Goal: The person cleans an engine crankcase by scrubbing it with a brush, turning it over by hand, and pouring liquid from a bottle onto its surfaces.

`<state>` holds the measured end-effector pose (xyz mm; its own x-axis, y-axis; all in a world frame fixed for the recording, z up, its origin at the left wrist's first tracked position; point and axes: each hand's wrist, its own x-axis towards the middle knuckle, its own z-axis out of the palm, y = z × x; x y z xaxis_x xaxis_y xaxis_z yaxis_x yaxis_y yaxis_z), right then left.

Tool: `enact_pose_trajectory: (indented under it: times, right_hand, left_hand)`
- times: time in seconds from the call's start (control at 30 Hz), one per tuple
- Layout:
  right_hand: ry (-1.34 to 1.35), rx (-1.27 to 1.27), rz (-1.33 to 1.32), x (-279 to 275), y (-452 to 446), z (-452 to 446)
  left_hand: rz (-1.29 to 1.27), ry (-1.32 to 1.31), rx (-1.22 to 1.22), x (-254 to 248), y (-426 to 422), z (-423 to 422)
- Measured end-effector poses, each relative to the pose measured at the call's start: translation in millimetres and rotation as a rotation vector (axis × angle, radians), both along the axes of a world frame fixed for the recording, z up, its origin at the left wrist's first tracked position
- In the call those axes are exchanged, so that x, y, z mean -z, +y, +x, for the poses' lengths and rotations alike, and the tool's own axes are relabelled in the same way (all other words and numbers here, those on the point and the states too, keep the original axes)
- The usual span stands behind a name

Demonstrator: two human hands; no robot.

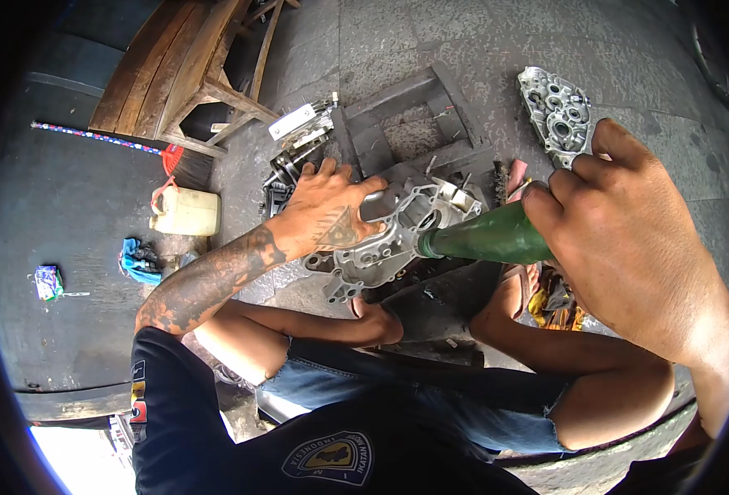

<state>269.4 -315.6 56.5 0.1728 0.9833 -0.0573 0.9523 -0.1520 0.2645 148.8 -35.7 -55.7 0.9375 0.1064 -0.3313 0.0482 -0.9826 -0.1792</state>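
A silver engine crankcase half (383, 250) sits in front of me, above my feet, its open side with bores and bolt holes facing up. My left hand (327, 210) grips its upper left edge, thumb and fingers apart around the rim. My right hand (620, 219) is wrapped around a green glass bottle (492, 236), which lies nearly level. The bottle's mouth points left and meets the crankcase near its middle; whether it touches the metal or anything flows out, I cannot tell. The bottle's base is hidden by my right hand.
A dark wooden frame (455, 103) lies beyond the crankcase. Another engine cover (556, 115) rests on the floor at right. Metal engine parts (303, 124) lie left of the frame. Farther left are a wooden bench (154, 70), a jerrycan (187, 212), a broom (172, 157) and a blue cloth (139, 262).
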Motion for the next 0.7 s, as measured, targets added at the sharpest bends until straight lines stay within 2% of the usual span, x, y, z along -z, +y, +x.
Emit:
enact_pose_trajectory:
  times: [0.13,0.33,0.7]
  right_hand:
    - [-0.014,0.018,0.046,-0.3,-0.1,-0.5]
    - [0.022,-0.055,-0.167,3.5,-5.1,15.5]
    - [0.040,-0.069,-0.198,4.3,-3.0,15.5]
  left_hand:
    - [0.011,-0.028,0.023,1.0,0.2,1.1]
    - [0.007,-0.016,0.042,0.8,-1.4,1.2]
    - [0.008,0.000,0.036,2.6,-2.1,1.0]
